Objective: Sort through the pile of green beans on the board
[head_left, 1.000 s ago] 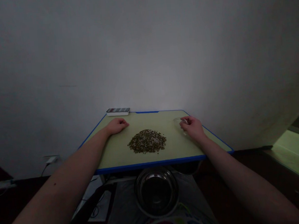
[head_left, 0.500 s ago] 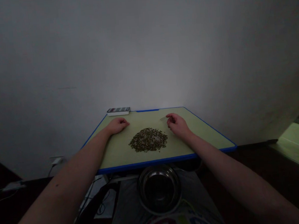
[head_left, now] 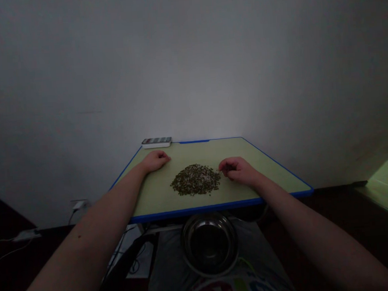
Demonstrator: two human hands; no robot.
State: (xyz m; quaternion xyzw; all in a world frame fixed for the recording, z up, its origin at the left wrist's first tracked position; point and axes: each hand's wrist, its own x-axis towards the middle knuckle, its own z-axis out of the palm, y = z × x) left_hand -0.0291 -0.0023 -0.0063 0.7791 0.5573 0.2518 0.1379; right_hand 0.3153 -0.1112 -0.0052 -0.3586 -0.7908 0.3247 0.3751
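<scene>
A low pile of small greenish-brown grains (head_left: 195, 181), mixed with paler bits on its right side, lies on the pale yellow table (head_left: 164, 198). My left hand (head_left: 155, 160) rests on the table to the left of the pile and behind it, its fingers curled in and closed; nothing shows in them. At the pile's right edge is my right hand (head_left: 238, 170), its fingers curved and apart from the thumb, with no grain visible between them. Below the table's front edge, a shiny metal bowl (head_left: 211, 268) sits at my lap; its inside is dark.
A white box-like device with a dark top (head_left: 157, 142) stands at the table's back left corner. Blue edging (head_left: 198, 210) runs round the table. A pale wall (head_left: 188, 66) rises behind. Cables and a power strip (head_left: 26, 235) lie at the lower left.
My right hand has come nearer, from behind the pile's right side to its right edge, and a pale blur by its fingertips is gone. My left hand stays in place. The view has shifted slightly.
</scene>
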